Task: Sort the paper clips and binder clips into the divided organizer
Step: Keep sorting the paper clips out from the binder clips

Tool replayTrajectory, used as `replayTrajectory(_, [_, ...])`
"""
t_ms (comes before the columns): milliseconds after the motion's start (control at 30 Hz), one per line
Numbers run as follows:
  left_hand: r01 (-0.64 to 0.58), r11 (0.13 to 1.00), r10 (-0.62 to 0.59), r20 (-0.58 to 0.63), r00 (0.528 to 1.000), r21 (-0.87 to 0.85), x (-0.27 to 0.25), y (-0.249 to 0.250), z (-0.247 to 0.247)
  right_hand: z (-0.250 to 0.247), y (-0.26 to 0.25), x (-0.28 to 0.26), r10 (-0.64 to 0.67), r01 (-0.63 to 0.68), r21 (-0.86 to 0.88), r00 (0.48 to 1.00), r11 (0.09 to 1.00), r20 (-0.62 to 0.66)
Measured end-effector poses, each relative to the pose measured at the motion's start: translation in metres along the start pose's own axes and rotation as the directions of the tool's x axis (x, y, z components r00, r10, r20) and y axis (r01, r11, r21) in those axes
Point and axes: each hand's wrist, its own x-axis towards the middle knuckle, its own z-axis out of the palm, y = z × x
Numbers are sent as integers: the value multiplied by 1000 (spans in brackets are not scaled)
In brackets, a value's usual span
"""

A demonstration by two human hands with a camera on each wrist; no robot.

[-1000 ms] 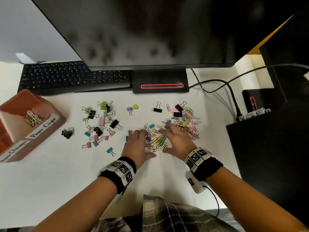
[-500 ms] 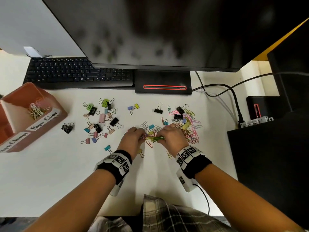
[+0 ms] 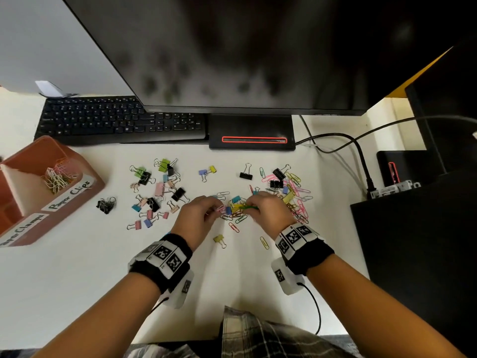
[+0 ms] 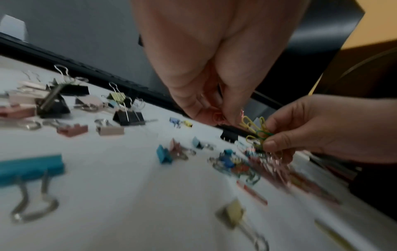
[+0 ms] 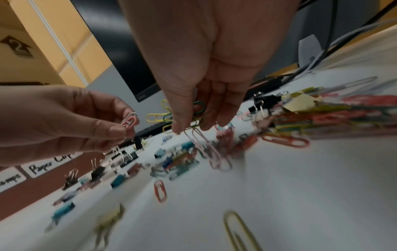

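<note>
Colourful paper clips (image 3: 294, 195) and binder clips (image 3: 154, 189) lie scattered over the white desk. My left hand (image 3: 198, 213) is raised a little above the pile and pinches pink and silver paper clips (image 5: 130, 122) between thumb and fingertips. My right hand (image 3: 268, 208) pinches a bunch of yellow and green paper clips (image 4: 256, 130), with pink ones dangling from it (image 5: 206, 149). The red-brown divided organizer (image 3: 85, 192) stands at the far left; its compartment labelled "Paper Clips" holds several clips (image 3: 59, 175).
A black keyboard (image 3: 121, 122) and a monitor base (image 3: 251, 135) lie behind the clips, under a large monitor. Cables (image 3: 356, 151) run at the back right. A black box (image 3: 418, 254) fills the right side. One yellow binder clip (image 3: 219, 240) lies near my wrists.
Both hands went from pressing flat on the paper clip pile to pinching clips and lifting them off the desk, drawing closer together.
</note>
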Motion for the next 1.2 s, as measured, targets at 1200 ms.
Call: replayTrajectory(1200, [80, 986, -54, 170, 984, -148, -18, -72, -151, 44, -134, 27, -9, 14, 79, 998, 997, -66])
